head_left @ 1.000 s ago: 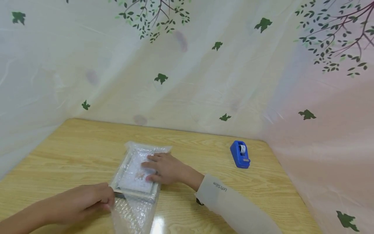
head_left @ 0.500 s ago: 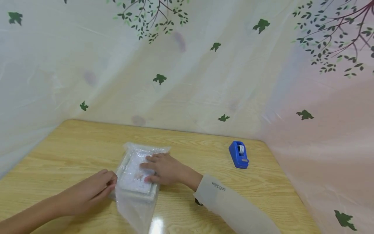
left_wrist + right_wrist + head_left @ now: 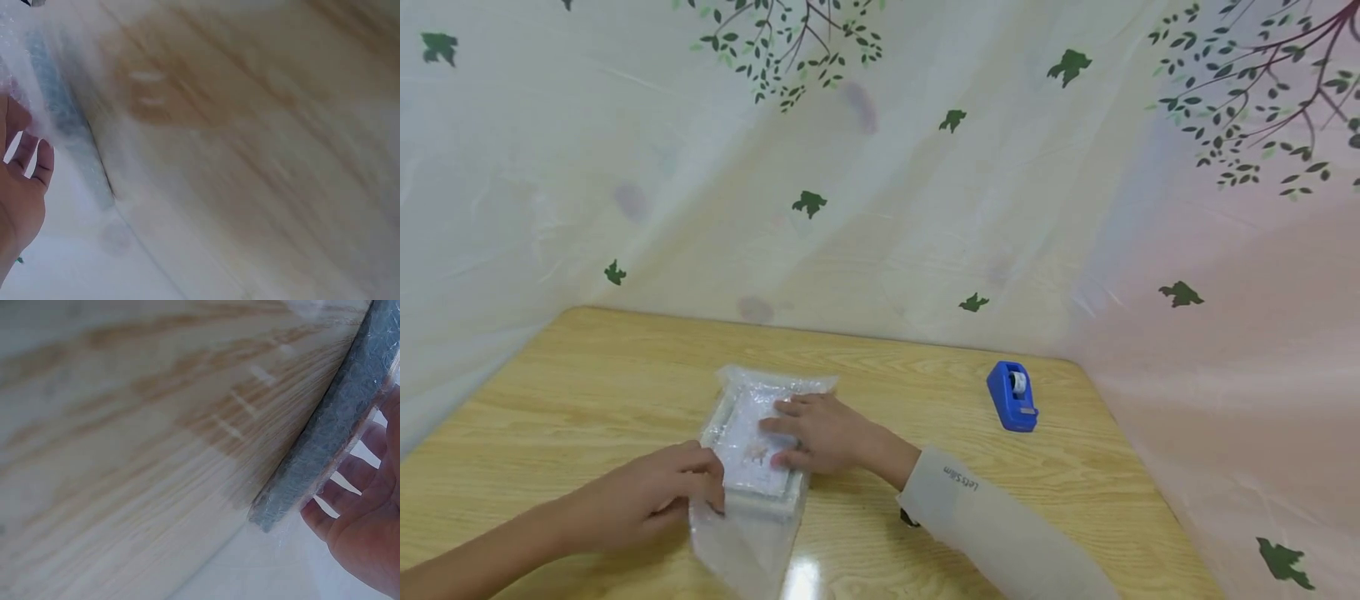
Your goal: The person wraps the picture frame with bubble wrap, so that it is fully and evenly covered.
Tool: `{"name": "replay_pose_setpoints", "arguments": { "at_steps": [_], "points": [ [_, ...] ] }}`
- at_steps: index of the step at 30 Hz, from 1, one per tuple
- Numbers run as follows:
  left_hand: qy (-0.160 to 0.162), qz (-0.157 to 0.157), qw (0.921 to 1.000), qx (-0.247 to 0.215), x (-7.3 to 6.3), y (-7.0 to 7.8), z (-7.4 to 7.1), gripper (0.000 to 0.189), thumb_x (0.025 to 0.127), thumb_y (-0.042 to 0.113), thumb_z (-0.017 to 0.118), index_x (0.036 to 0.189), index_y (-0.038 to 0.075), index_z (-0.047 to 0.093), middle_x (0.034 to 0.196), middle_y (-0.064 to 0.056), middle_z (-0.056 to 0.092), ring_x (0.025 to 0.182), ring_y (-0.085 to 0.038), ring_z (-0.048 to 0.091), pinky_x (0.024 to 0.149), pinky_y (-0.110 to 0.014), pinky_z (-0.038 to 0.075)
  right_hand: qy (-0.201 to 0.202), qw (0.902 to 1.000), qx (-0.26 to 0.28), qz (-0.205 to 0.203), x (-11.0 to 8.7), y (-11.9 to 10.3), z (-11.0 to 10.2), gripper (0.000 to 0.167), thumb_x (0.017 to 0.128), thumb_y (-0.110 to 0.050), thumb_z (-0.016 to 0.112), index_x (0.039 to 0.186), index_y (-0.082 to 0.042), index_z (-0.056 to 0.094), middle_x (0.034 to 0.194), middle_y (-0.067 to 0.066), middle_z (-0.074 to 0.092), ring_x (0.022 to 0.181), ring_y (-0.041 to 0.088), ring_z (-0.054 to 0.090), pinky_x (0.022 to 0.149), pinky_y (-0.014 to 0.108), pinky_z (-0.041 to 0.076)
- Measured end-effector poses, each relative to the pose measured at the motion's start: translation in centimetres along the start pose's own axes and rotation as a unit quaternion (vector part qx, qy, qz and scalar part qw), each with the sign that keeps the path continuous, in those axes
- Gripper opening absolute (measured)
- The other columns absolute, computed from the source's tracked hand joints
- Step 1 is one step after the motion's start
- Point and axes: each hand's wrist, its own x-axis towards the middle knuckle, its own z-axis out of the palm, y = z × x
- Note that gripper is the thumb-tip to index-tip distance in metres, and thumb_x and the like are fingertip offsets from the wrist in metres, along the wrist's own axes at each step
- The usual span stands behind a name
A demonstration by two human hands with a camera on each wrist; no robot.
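A picture frame (image 3: 747,433) lies on the table inside clear bubble wrap (image 3: 748,533), whose loose end trails toward me past the frame's near edge. My left hand (image 3: 658,496) is at the near left corner, fingers bent, pinching the wrap's edge. In the left wrist view, the fingers (image 3: 42,164) reach to the wrapped side of the frame. My right hand (image 3: 827,433) rests with spread fingers on the right part of the wrapped frame. The right wrist view shows that hand (image 3: 369,506) alongside the bubble-wrapped edge (image 3: 319,437).
A blue tape dispenser (image 3: 1013,398) with a roll of tape stands toward the back right of the wooden table (image 3: 925,383). A pale curtain (image 3: 880,250) printed with leaves and branches hangs around the table's back and sides.
The left hand has shifted up and to the right along the wrap's left edge, bringing the wrap over the frame's near left corner. The right hand stays put.
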Motion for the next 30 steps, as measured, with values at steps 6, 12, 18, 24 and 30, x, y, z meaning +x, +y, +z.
{"name": "replay_pose_setpoints", "arguments": {
  "at_steps": [6,12,18,24,30],
  "points": [
    [-0.02,0.026,0.9992,0.024,0.4,0.8,0.3,0.043,0.072,0.008,0.08,0.101,0.037,0.068,0.117,0.017,0.056,0.102,-0.004,0.051,0.084,-0.025,0.047,0.003,1.0,-0.003,0.002,0.0,0.0,-0.1,0.061,0.105,-0.058,0.043,0.157,-0.027,0.043,0.163,0.008,0.036,0.15,0.029,0.033,0.12,0.048,0.028],
    [-0.018,0.028,0.9993,0.017,0.3,0.9,0.3,0.034,0.079,0.019,0.083,0.104,0.038,0.069,0.119,0.015,0.057,0.104,-0.005,0.052,0.084,-0.026,0.048,0.003,1.0,-0.005,0.0,0.0,-0.1,-0.1,0.06,0.105,-0.057,0.044,0.157,-0.026,0.043,0.163,0.009,0.036,0.15,0.029,0.033,0.12,0.047,0.028],
    [-0.007,0.026,0.9996,-0.01,0.8,1.3,0.6,0.022,0.092,0.022,0.077,0.107,0.034,0.068,0.119,0.013,0.061,0.106,-0.006,0.057,0.089,-0.023,0.048,0.003,1.0,-0.005,-0.001,0.0,-0.1,0.0,0.061,0.105,-0.057,0.044,0.157,-0.026,0.043,0.162,0.01,0.037,0.15,0.029,0.034,0.12,0.047,0.028],
    [-0.013,0.063,0.9979,-0.006,1.6,1.6,1.1,0.032,0.086,0.018,0.081,0.113,0.031,0.069,0.117,0.016,0.064,0.106,-0.004,0.057,0.093,-0.024,0.046,0.006,0.9999,-0.011,-0.005,0.1,-0.1,-0.1,0.06,0.105,-0.057,0.044,0.156,-0.026,0.043,0.162,0.01,0.038,0.149,0.029,0.035,0.12,0.046,0.028],
    [-0.037,0.094,0.9946,0.024,2.4,2.5,1.6,0.049,0.061,0.005,0.079,0.101,0.032,0.073,0.111,0.021,0.061,0.101,0.001,0.052,0.09,-0.016,0.04,0.009,0.9999,-0.012,-0.004,0.0,-0.1,-0.2,0.06,0.105,-0.056,0.044,0.156,-0.026,0.043,0.162,0.01,0.038,0.149,0.03,0.035,0.12,0.048,0.029]
  ]
}}
